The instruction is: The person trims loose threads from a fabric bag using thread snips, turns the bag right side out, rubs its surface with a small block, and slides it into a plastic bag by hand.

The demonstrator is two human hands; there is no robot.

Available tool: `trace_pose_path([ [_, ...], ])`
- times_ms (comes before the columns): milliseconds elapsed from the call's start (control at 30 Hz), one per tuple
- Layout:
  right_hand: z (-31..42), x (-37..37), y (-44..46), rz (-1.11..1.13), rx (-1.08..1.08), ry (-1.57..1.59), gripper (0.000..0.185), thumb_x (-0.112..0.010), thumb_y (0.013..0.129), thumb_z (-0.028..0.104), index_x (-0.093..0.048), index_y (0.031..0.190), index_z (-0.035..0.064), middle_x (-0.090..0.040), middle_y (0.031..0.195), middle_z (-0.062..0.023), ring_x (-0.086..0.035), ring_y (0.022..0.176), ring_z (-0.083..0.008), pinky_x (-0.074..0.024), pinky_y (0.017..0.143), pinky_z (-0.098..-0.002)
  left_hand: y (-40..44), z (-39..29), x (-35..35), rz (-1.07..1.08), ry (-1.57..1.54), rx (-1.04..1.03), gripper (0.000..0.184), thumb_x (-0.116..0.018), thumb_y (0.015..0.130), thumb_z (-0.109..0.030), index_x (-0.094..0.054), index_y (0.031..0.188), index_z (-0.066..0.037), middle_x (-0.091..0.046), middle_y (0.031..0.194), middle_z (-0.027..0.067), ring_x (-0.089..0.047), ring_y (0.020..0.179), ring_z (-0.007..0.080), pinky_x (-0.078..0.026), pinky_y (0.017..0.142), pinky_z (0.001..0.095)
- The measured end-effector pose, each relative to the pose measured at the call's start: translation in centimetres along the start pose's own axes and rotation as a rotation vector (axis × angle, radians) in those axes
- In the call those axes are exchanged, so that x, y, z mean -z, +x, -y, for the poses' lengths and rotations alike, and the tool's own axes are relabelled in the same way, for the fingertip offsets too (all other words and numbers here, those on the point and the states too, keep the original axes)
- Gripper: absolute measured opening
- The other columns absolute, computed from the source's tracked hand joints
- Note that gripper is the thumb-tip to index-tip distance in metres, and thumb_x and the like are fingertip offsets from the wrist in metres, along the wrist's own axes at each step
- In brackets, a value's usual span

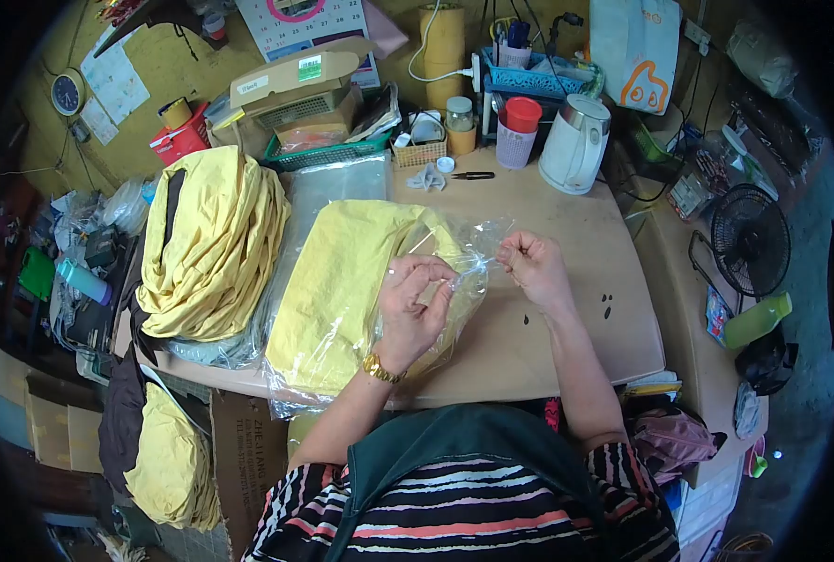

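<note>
A folded yellow cloth item (342, 272) lies on the table inside a clear plastic bag (469, 290). At its right side the bag's plastic is gathered into a bunched neck. My left hand (412, 304), with a gold watch at the wrist, is closed in a pinch on the plastic beside this neck. Just right of the neck, my right hand (534, 267) has thumb and fingers pressed together at the bunched end. Whatever thin piece it pinches is too small to make out.
A tall pile of yellow cloth (211, 244) stands at the table's left on clear plastic bags. Along the back are a green basket (328, 155), black thread snips (473, 175) and a white kettle (576, 145). Small dark pieces (607, 309) lie at right, near a black fan (750, 239).
</note>
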State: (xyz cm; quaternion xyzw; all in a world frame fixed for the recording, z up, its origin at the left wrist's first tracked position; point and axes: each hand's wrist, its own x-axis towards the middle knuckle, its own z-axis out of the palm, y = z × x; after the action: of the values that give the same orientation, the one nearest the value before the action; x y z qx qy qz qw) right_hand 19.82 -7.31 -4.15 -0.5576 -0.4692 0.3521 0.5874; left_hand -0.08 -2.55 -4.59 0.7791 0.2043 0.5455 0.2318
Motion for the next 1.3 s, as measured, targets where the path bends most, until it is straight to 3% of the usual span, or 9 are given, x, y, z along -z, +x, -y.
trace_pose_path([
  [233, 1.0, -1.5, 0.8, -0.300, 0.424, 0.190, 0.014, -0.060, 0.096, 0.017, -0.058, 0.096, 0.0036, -0.058, 0.080, 0.0000, -0.050, 0.069, -0.0058, -0.0409, 0.064, -0.0205, 9.8, 0.7, -1.9, 0.317, 0.151, -0.021, 0.024, -0.063, 0.084, -0.011, -0.057, 0.105, -0.003, -0.059, 0.074, 0.0196, -0.055, 0.065, 0.0384, -0.048, 0.063, 0.0391],
  [333, -5.2, -0.3, 1.5, -0.308, 0.158, 0.440, 0.029, -0.064, 0.092, 0.016, -0.050, 0.116, 0.0059, -0.056, 0.102, -0.0026, -0.053, 0.085, -0.0086, -0.0431, 0.072, -0.0232, 19.9, -3.5, 0.2, 0.034, -0.218, 0.074, 0.017, -0.057, 0.093, -0.023, -0.062, 0.094, -0.006, -0.059, 0.071, -0.0022, -0.055, 0.064, 0.0070, -0.043, 0.055, 0.0247],
  [433, -9.1, -1.8, -1.3, 0.000, -0.361, 0.886, 0.038, -0.066, 0.090, 0.017, -0.048, 0.122, 0.0070, -0.057, 0.109, -0.0040, -0.056, 0.093, -0.0114, -0.0463, 0.076, -0.0277, 23.4, -4.1, 4.1, -0.111, -0.578, 0.087, 0.026, -0.062, 0.091, -0.027, -0.061, 0.082, -0.003, -0.062, 0.074, 0.0020, -0.054, 0.062, 0.0111, -0.041, 0.054, 0.0282],
  [600, -3.5, 5.0, -2.2, 0.116, -0.215, 0.976, 0.041, -0.068, 0.089, 0.018, -0.049, 0.123, 0.0069, -0.058, 0.112, -0.0054, -0.057, 0.099, -0.0145, -0.0473, 0.080, -0.0308, 23.0, -0.6, 9.6, -0.155, -0.983, -0.120, 0.027, -0.062, 0.091, -0.029, -0.063, 0.087, -0.003, -0.063, 0.081, 0.0025, -0.054, 0.067, 0.0108, -0.042, 0.057, 0.0269],
  [633, -2.3, 6.9, -2.2, 0.114, -0.182, 0.944, 0.041, -0.068, 0.088, 0.018, -0.049, 0.123, 0.0069, -0.058, 0.113, -0.0057, -0.057, 0.100, -0.0151, -0.0475, 0.081, -0.0314, 20.9, 1.8, 9.2, -0.280, -0.715, 0.149, 0.030, -0.064, 0.090, -0.029, -0.062, 0.103, -0.002, -0.063, 0.096, 0.0040, -0.054, 0.075, 0.0095, -0.042, 0.061, 0.0256],
  [833, -3.2, 16.1, -2.3, -0.052, -0.189, 0.063, 0.043, -0.070, 0.086, 0.017, -0.050, 0.123, 0.0064, -0.059, 0.117, -0.0079, -0.058, 0.106, -0.0189, -0.0480, 0.087, -0.0348, 0.0, 11.3, 7.4, -0.252, -0.432, 1.095, 0.067, -0.072, 0.084, -0.016, -0.034, 0.138, -0.006, -0.062, 0.099, 0.0097, -0.055, 0.069, 0.0121, -0.043, 0.054, 0.0248],
  [900, -4.9, 17.8, -2.0, -0.221, -0.168, -0.864, 0.040, -0.068, 0.085, 0.013, -0.054, 0.122, 0.0051, -0.059, 0.119, -0.0104, -0.060, 0.107, -0.0208, -0.0465, 0.094, -0.0358, -5.0, 13.3, 8.7, -0.090, -0.397, 1.148, 0.075, -0.075, 0.082, -0.018, -0.030, 0.141, -0.005, -0.058, 0.100, 0.0122, -0.057, 0.085, 0.0170, -0.049, 0.070, 0.0305],
  [1067, -2.5, 9.6, 3.3, -0.123, 0.034, -0.818, 0.049, -0.061, 0.088, 0.036, -0.052, 0.132, 0.0147, -0.047, 0.139, -0.0134, -0.047, 0.126, -0.0303, -0.0325, 0.106, -0.0462, -1.4, 14.8, 8.9, -0.152, 0.411, 0.423, 0.051, -0.074, 0.084, -0.026, -0.055, 0.122, 0.001, -0.061, 0.100, 0.0116, -0.059, 0.089, 0.0156, -0.050, 0.078, 0.0308],
  [1300, -12.2, 4.0, 5.8, -0.081, -0.087, -1.299, 0.069, -0.044, 0.089, 0.063, -0.033, 0.147, 0.0276, -0.022, 0.157, -0.0100, -0.014, 0.145, -0.0334, -0.0042, 0.110, -0.0676, 1.2, 17.6, 8.0, 0.242, -0.079, 1.079, 0.043, -0.068, 0.089, -0.028, -0.059, 0.117, 0.003, -0.067, 0.104, 0.0186, -0.066, 0.085, 0.0215, -0.052, 0.074, 0.0262],
])
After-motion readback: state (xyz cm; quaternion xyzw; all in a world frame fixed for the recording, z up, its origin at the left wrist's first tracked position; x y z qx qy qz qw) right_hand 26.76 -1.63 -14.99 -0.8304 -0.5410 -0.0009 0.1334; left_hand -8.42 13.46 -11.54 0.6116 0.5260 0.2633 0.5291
